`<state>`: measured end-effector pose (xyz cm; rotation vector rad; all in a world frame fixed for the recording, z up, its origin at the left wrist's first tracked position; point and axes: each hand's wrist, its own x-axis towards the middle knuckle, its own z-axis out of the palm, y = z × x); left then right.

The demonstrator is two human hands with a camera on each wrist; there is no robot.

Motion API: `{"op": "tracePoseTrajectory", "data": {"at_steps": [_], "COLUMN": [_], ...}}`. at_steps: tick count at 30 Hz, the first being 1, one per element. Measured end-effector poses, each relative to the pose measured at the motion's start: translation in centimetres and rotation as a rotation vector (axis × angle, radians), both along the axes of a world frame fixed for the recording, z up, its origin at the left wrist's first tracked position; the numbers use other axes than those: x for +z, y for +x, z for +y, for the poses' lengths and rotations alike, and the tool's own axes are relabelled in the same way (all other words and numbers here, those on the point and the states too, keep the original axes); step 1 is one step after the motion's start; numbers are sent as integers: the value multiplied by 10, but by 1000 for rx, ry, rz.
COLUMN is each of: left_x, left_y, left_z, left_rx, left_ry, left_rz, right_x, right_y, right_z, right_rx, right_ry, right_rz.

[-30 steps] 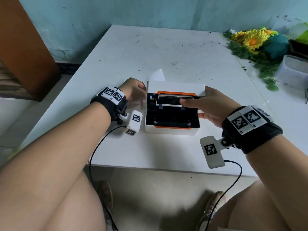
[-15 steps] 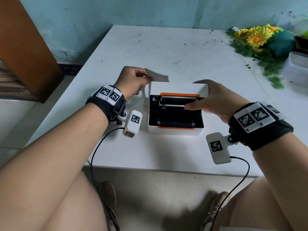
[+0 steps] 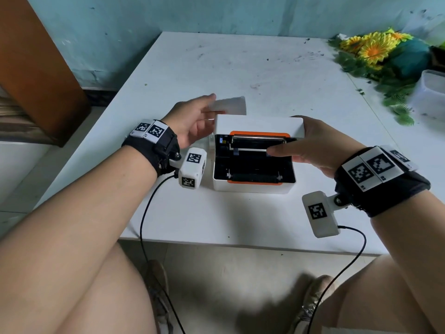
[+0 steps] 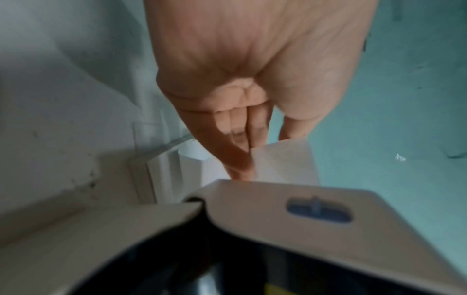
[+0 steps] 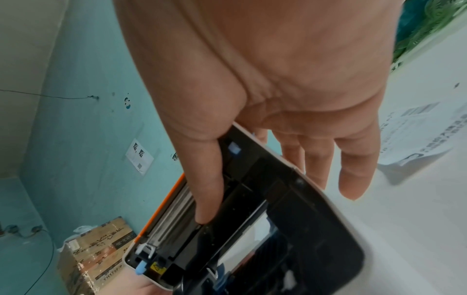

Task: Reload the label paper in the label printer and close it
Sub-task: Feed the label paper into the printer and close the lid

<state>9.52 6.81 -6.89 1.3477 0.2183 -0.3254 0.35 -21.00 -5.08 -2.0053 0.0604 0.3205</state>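
The white label printer (image 3: pixel 252 185) with orange trim sits near the table's front edge, its lid (image 3: pixel 258 125) raised and the black paper bay empty. My left hand (image 3: pixel 203 112) hovers at the printer's back left corner and pinches a white strip of label paper (image 3: pixel 230 106) level above the lid's rear edge; in the left wrist view the label paper (image 4: pixel 285 161) shows between thumb and fingers. My right hand (image 3: pixel 303 141) grips the lid's right side, thumb (image 5: pixel 209 189) on the inner face, fingers (image 5: pixel 348 175) behind it.
Artificial sunflowers (image 3: pixel 375 49) and a clear plastic tub (image 3: pixel 431 92) lie at the table's back right. A brown cabinet (image 3: pixel 36 68) stands to the left. A printed sheet (image 5: pixel 424 131) lies on the table beyond the printer. A cardboard box (image 5: pixel 96 255) sits on the floor.
My left hand has lifted the label paper from beside the printer's left side up and rightward over the lid's back edge. The right hand keeps its hold on the lid.
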Motion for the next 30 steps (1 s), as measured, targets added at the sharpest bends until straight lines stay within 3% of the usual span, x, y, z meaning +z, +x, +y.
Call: {"op": "tracePoseTrajectory", "data": {"at_steps": [12, 23, 30], "left_x": [-12, -6, 4], "left_y": [-12, -16, -19], "left_z": [-18, -12, -12], "left_rx": [-6, -281, -292], "left_ry": [275, 253, 287], "left_rz": [-212, -129, -104], "right_x": [-3, 0, -8], "right_y": [4, 0, 8], "right_z": [-6, 1, 1], "right_rx": [67, 117, 104], "right_ry": [24, 237, 318], "right_rz": [-39, -32, 32]}}
